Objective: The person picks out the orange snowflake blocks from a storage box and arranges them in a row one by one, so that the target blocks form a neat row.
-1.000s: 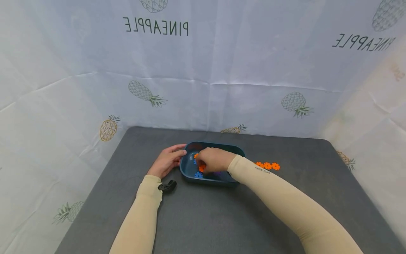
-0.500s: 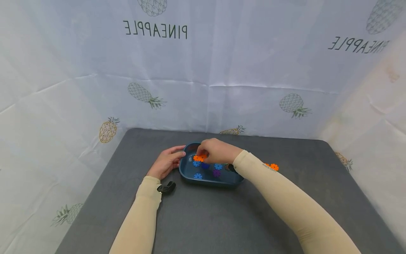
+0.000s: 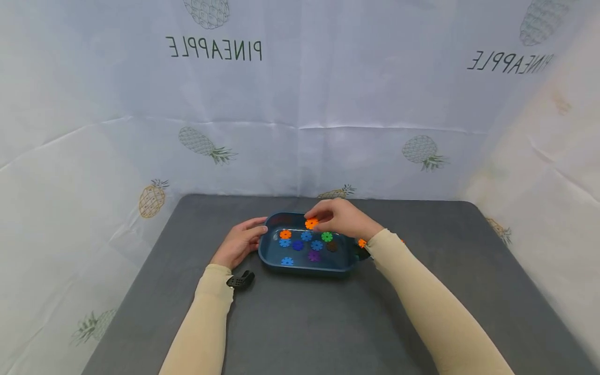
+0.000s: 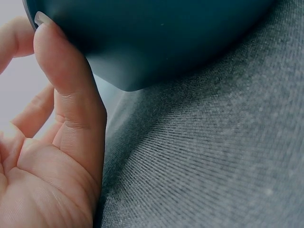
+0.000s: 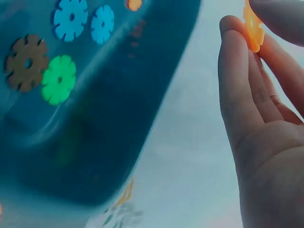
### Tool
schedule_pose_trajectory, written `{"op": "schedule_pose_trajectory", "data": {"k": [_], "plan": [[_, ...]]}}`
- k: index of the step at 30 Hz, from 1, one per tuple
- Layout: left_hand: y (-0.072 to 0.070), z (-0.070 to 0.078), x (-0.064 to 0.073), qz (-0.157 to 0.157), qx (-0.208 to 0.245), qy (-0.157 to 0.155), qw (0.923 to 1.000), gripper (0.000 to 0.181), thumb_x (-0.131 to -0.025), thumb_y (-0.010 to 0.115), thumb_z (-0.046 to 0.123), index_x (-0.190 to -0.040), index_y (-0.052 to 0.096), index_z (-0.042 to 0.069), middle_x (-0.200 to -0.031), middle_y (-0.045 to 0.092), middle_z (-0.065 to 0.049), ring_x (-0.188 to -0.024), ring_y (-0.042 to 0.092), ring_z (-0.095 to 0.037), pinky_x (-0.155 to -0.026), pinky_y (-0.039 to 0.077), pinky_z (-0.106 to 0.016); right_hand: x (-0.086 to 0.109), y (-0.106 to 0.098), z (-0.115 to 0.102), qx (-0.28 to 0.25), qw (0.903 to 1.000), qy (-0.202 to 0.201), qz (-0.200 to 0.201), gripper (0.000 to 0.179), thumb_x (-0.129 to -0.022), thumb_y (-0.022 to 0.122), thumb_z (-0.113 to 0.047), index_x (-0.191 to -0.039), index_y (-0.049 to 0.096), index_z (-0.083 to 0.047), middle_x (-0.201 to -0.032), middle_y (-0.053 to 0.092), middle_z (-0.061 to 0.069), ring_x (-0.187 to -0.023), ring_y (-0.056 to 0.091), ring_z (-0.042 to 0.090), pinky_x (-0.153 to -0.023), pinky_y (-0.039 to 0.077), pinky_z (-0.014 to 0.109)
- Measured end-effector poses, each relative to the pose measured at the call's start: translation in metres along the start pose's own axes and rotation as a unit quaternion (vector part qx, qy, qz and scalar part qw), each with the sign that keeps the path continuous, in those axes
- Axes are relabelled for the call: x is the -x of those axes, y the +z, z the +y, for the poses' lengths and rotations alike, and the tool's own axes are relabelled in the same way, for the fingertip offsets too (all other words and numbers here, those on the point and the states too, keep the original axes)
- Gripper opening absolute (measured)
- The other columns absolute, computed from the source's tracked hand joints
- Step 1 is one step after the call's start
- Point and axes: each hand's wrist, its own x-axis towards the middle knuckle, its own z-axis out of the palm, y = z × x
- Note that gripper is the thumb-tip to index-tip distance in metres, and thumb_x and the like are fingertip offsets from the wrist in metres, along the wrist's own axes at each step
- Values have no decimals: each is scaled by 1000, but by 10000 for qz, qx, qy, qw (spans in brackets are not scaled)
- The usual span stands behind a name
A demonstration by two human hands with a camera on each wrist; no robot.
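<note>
A dark teal tray point(image 3: 304, 271) holds several flower-shaped notched discs lying flat. Among them are an orange disc point(image 3: 285, 234), a green disc point(image 3: 326, 237), a brown disc point(image 3: 332, 246), a purple disc point(image 3: 314, 255) and a few blue ones point(image 3: 316, 245). My left hand point(image 3: 238, 242) holds the tray's left end, its thumb at the rim in the left wrist view. Over the tray's back rim, my right hand point(image 3: 346, 216) pinches another orange disc point(image 5: 254, 28) between thumb and fingertips, lifted off the tray floor.
On the grey table point(image 3: 290, 323), orange discs point(image 3: 362, 243) lie right of the tray, partly hidden by the right forearm. A black wrist strap point(image 3: 241, 280) is on the left wrist. A white pineapple-print cloth point(image 3: 300, 104) hangs behind the table.
My right hand has risen from inside the tray and moved right and back, bringing an orange disc with it. The left hand keeps its hold on the tray's end.
</note>
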Motion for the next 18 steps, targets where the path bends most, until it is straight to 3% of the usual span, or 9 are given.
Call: {"op": "schedule_pose_trajectory", "data": {"k": [9,18], "plan": [[-1,-3,0,68,-40,6,10000,58,-105,74,35,-157,56,16,-128,73,-7,-93,72,-14,-82,61,-25,65,-19,49,-700,9890,484,1212,40,-102,78,-25,-141,73,-18,-142,71,3,-125,71,25,-105,60,46],[1,-3,0,9,-113,35,9999,60,-106,72,36,-159,53,16,-126,72,-4,-93,70,-12,-83,60,-25,124,-33,116,-587,9679,1265,2092,45,-103,76,-26,-146,69,-15,-141,73,7,-124,71,32,-105,58,55]]}}
